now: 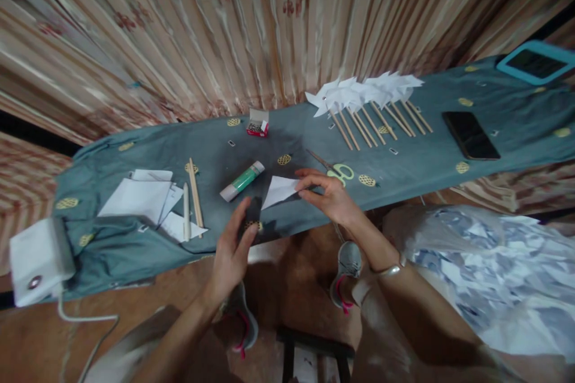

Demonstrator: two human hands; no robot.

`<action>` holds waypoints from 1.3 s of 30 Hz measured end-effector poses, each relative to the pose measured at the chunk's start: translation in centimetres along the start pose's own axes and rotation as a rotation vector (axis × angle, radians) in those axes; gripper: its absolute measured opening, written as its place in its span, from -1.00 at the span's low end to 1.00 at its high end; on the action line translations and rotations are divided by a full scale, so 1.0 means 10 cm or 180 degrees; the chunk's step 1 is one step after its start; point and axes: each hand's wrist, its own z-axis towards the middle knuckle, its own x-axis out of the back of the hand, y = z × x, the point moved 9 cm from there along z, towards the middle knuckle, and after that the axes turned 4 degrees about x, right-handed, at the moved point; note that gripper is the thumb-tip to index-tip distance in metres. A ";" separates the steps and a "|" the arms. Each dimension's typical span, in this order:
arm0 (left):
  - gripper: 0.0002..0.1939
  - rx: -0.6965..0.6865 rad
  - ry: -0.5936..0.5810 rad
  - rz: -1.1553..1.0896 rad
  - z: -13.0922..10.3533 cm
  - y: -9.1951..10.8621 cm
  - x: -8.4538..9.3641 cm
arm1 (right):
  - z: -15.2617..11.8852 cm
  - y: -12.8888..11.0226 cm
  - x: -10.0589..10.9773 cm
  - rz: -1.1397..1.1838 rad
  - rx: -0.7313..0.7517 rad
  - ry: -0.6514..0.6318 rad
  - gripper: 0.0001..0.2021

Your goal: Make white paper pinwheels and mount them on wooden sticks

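White paper (277,190) is seemingly pinched at its right end by nearer right hand (327,193) | long axis is laid along table's (291,221) front edge | left hand (232,251) is unladen

Beige curtain (278,30) right across the back, deep folds, reddish patterns! In front runs a narrow table under grey-green cloth (291,128) dotted with yellow pineapples; down below, brown floor (291,275), a dark frame (314,342), the light dim.
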 end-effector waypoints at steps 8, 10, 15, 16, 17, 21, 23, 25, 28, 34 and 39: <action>-0.42 0.1658 -0.0398 -0.2035 0.27 -0.08 -0.26 | 0.09 -0.10 -0.11 0.0606 0.0047 -0.0052 -0.93; -0.46 0.1712 -0.0550 -0.2095 0.27 -0.03 -0.32 | 0.09 -0.12 -0.12 0.0649 0.0027 -0.0082 -0.91; -0.55 0.1837 -0.0377 -0.2158 0.27 -0.01 -0.32 | 0.09 -0.13 -0.07 0.0763 -0.0027 -0.0098 -0.81; -0.55 0.1855 -0.0281 -0.2151 0.28 -0.02 -0.30 | 0.09 -0.11 -0.02 0.0776 -0.0061 -0.0087 -0.78; -0.55 0.1859 -0.0202 -0.2131 0.28 -0.04 -0.28 | 0.10 -0.07 0.03 0.0738 -0.0112 -0.0067 -0.74; -0.57 0.1674 0.0018 -0.1884 0.32 -0.06 -0.18 | 0.07 0.06 0.49 -0.0545 -0.0152 0.0530 -0.75; -0.59 0.1529 0.0129 -0.1737 0.34 -0.05 -0.11 | 0.01 0.06 0.67 -0.1748 -0.0063 0.0775 -0.78; -0.62 0.1412 0.0238 -0.1682 0.36 -0.03 -0.04 | -0.05 0.08 0.72 -0.2577 -0.0013 0.0758 -0.77; -0.67 0.1331 0.0371 -0.1679 0.38 -0.01 0.02 | -0.10 0.15 0.69 -0.3156 -0.0060 0.0539 -0.75; -0.72 0.1139 0.0523 -0.1436 0.43 0.05 0.11 | -0.02 0.18 0.65 -0.3350 -0.0317 0.0249 -0.72; -0.75 0.0842 0.0779 -0.1340 0.54 0.15 0.22 | -0.04 0.32 0.61 -0.0973 -0.0856 0.0620 -0.76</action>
